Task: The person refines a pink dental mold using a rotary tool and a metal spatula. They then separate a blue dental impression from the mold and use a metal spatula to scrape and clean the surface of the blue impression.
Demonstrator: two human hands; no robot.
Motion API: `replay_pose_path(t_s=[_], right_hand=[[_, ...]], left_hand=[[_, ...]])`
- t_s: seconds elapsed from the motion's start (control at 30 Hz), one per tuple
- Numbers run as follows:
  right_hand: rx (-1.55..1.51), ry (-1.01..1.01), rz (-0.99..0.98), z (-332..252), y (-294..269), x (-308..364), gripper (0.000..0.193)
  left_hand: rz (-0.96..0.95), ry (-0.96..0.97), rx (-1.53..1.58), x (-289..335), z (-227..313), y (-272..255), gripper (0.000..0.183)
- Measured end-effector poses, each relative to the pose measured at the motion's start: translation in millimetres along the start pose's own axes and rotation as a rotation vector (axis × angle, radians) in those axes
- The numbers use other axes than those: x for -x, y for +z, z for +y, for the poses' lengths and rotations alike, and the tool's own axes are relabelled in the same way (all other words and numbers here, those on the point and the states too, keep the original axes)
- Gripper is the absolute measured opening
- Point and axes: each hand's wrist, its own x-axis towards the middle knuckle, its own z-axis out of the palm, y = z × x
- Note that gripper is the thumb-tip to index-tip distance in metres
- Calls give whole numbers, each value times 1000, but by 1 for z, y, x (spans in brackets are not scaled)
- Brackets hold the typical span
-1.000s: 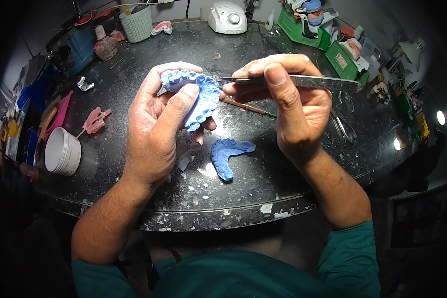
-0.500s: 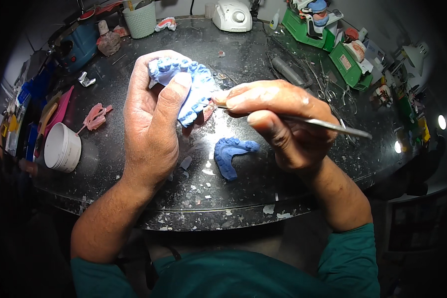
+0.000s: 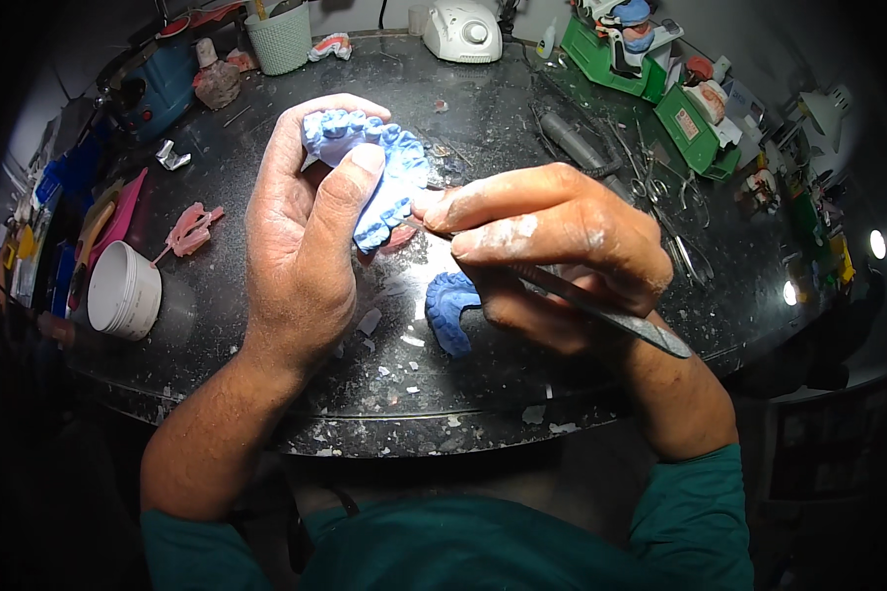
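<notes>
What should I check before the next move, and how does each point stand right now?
1. Left hand secure on the blue dental model: ok, the thumb lies across it.
2. Right hand holding the slim metal tool: ok, its shaft runs under the fingers.
3. Tool tip touching the model: cannot tell, the tip is too small at the model's edge.
4. Second blue piece on the bench fully visible: not ok, the right hand hides part.
5. White tub apart from both hands: ok.
6. Bench free of pale flakes: not ok, they lie scattered toward the front.
</notes>
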Motion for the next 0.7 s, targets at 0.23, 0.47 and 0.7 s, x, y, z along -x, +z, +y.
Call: replay_pose_path(t_s=[0.23, 0.47, 0.7], right_hand=[[43, 2, -25, -1, -1, 1, 23], [79, 3, -36, 1, -1, 2, 23], [134, -11, -34, -1, 3, 2, 22]], left_hand=[[6, 19, -12, -1, -1, 1, 32], [-2, -36, 74, 0, -2, 0, 28], [-23, -57, 99, 1, -7, -4, 27]])
